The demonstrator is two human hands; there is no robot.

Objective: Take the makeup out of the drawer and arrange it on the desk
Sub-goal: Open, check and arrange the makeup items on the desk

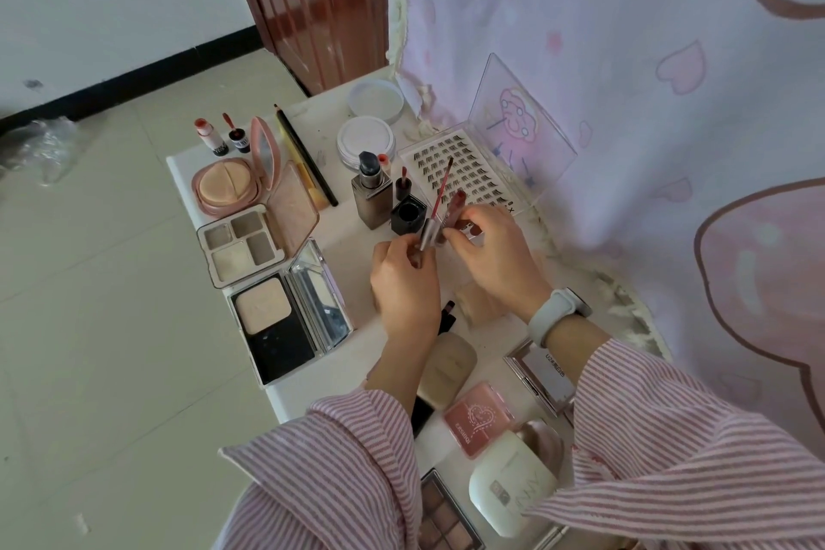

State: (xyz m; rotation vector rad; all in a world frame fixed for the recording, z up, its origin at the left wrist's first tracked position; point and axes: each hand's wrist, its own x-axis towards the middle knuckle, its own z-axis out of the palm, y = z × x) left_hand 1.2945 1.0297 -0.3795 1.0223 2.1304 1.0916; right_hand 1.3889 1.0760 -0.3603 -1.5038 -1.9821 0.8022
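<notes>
**Lip gloss open in both hands above the worktop**

Nearest the camera, 2 striped sleeves reach over the worktop [308, 375], which carries closed compacts, among them a pink heart-printed case [477, 418]. Above these, the left hand [404, 281] pinches the silver cap of a lip gloss wand [435, 203] between thumb and fingertips; its grip is closed on the cap. The right hand [489, 255] has its grip closed round the lip gloss tube [455, 208], just beside the wand.

The wand's long axis runs from the cap, low and near, up and away to the right, with the applicator tip pointing toward the lash tray [464, 174] beyond. The tube tilts much the same way, mouth uppermost.

Judged step: uncapping for display, as with the open items beyond. To do it well, keep the tube mouth up, hold the wet tip clear of the lashes, then stand both parts beside the foundation bottle [370, 194].

Farthest left, 2 open lip tints [213, 138] stand upright.
</notes>
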